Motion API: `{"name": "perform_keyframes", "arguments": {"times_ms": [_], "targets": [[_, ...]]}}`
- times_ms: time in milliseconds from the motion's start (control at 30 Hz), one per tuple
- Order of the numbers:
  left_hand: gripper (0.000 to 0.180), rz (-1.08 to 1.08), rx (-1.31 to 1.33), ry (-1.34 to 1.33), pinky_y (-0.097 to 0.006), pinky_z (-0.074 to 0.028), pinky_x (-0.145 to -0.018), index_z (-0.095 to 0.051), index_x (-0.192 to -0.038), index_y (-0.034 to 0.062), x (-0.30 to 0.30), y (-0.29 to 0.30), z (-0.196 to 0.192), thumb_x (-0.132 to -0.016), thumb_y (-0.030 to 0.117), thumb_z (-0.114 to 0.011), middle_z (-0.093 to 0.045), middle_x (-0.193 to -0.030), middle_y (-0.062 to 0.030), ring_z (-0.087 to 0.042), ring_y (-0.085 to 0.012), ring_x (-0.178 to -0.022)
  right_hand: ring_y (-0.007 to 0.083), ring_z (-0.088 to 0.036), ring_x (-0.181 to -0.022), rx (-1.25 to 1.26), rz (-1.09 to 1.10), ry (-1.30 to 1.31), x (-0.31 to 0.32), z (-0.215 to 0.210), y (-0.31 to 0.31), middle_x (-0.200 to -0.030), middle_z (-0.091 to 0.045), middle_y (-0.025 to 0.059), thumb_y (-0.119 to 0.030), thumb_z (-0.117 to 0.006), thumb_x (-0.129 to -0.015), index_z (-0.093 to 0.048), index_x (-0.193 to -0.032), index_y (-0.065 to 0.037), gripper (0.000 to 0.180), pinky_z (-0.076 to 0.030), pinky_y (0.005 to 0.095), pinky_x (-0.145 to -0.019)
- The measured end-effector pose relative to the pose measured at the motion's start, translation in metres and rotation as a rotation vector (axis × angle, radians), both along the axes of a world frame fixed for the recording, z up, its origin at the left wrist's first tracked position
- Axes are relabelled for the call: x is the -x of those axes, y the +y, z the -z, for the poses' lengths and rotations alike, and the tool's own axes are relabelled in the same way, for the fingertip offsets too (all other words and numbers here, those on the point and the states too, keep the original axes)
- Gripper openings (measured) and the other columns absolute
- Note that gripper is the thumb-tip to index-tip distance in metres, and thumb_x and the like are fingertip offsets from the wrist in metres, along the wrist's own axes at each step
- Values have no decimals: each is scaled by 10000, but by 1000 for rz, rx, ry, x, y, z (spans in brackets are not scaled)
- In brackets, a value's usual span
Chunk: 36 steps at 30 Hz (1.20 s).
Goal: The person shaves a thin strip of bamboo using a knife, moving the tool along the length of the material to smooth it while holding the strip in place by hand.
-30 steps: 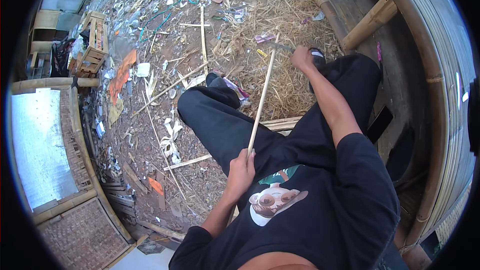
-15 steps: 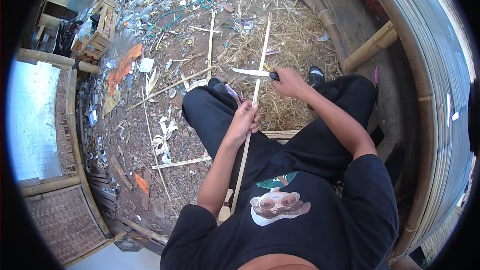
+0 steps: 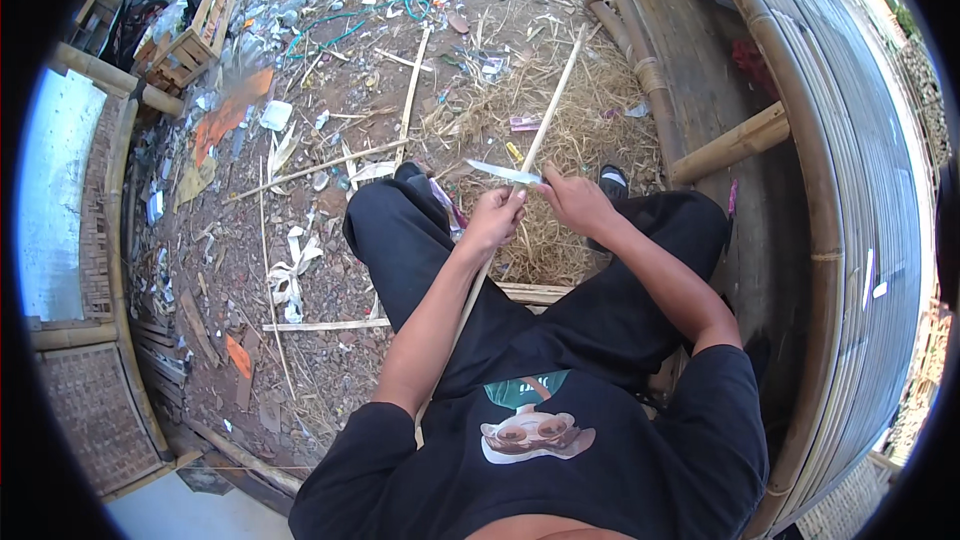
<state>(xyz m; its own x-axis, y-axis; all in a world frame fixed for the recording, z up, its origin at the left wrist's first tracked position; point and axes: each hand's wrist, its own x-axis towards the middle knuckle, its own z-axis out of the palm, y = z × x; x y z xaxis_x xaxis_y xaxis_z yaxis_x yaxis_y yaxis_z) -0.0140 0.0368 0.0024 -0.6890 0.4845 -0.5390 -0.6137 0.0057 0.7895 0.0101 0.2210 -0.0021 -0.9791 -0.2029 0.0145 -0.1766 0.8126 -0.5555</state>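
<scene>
A long pale bamboo strip (image 3: 556, 98) runs from beside my left arm up over the straw. My left hand (image 3: 494, 218) is closed round it, just below the knife. In my right hand (image 3: 575, 202) is a knife (image 3: 497, 172), its blade pointing left and lying across the strip close to my left fingers. The handle is mostly hidden inside my right grip. Both hands are over the gap between my bent knees, in front of my black trousers (image 3: 400, 230).
Straw and shavings (image 3: 545, 255) cover the ground between my feet. More strips (image 3: 320, 172) lie on the littered dirt to the left, near a wooden crate (image 3: 205, 15). A bamboo bench (image 3: 730, 145) stands close on my right. A woven panel (image 3: 95, 430) stands at far left.
My left hand has moved up the strip, nearer the knife. The strip's far end has tilted to the right, and the knife has come slightly lower. The whole view has shifted a little.
</scene>
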Motion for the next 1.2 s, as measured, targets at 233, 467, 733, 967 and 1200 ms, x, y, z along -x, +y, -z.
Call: {"name": "perform_keyframes", "arguments": {"times_ms": [233,467,733,967,1200], "targets": [[200,6,71,69,-217,-217,-362,-484,-756,94,0,2,5,-826,147,-664,-400,-529,72,-323,-26,-399,412,-589,-571,-78,223,32,23,22,12,-589,-573,194,-332,-417,-953,-435,-929,-66,267,-462,520,-505],[245,3,87,152,-210,-198,-324,-413,-791,106,-4,1,18,-795,8,-638,-396,-526,62,-328,-34,-355,410,-586,-554,10,115,97,11,31,-2,-569,-562,188,-312,-415,-955,-435,-905,-62,255,-444,523,-476],[162,-16,93,146,-246,-334,-429,-475,-771,56,-13,0,29,-722,-11,-615,-472,-595,7,-434,-66,-489,385,-585,-513,-28,115,89,8,30,0,-544,-553,169,-299,-411,-955,-427,-881,-68,244,-446,516,-460],[163,21,284,333,-237,-344,-440,-473,-792,50,-18,-1,31,-709,-7,-601,-471,-619,9,-448,-69,-508,425,-564,-553,82,219,-37,8,32,-4,-573,-544,200,-286,-403,-955,-419,-888,-65,232,-430,523,-494],[138,13,233,257,-256,-367,-463,-489,-789,37,-23,0,36,-700,21,-593,-492,-622,-3,-456,-83,-521,396,-569,-509,33,226,-1,11,31,3,-534,-540,170,-332,-399,-959,-429,-868,-63,285,-442,512,-472]]}}
